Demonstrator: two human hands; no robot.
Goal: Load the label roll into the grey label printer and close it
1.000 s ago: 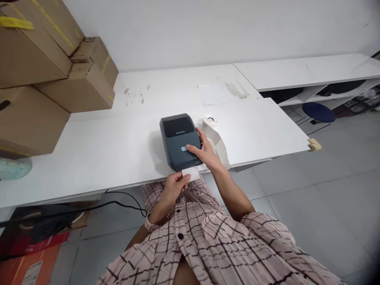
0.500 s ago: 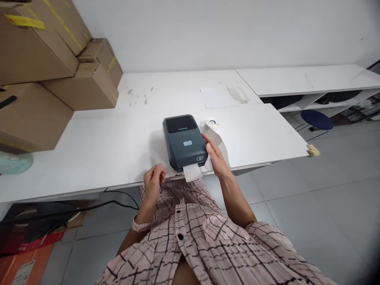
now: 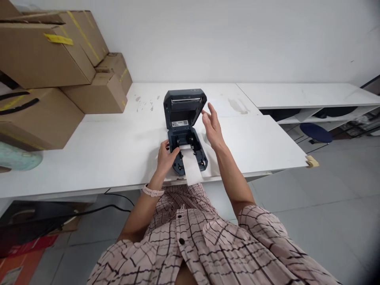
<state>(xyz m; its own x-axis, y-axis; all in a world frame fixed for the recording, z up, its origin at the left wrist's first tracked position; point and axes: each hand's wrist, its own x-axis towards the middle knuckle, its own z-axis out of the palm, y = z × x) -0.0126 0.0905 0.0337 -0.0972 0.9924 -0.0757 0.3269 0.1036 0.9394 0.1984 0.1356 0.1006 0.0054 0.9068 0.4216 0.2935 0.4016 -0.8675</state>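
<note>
A dark blue-grey label printer point(image 3: 202, 152) stands at the table's front edge with its lid point(image 3: 169, 113) raised and tilted back. A strip of white label paper point(image 3: 191, 168) runs from inside the body over the front edge. At the printer's left side, my left hand point(image 3: 166, 158) holds the body, thumb over the rim and fingers on the outer wall. My right hand point(image 3: 214, 128) is beside the raised lid's right edge, fingers spread; whether a fingertip touches the lid I cannot tell. Behind that hand the roll of labels is mostly hidden.
Stacked cardboard boxes point(image 3: 102, 93) fill the left end of the white table point(image 3: 124, 150). A pale green rounded object point(image 3: 19, 156) sits in front of them. To the right is a blue stool point(image 3: 316, 132). Black cables point(image 3: 97, 208) hang below the table.
The printer's lid has swung up, exposing the inside and the paper strip. My left hand has moved onto the body's left side, while my right hand has risen alongside the lid.
</note>
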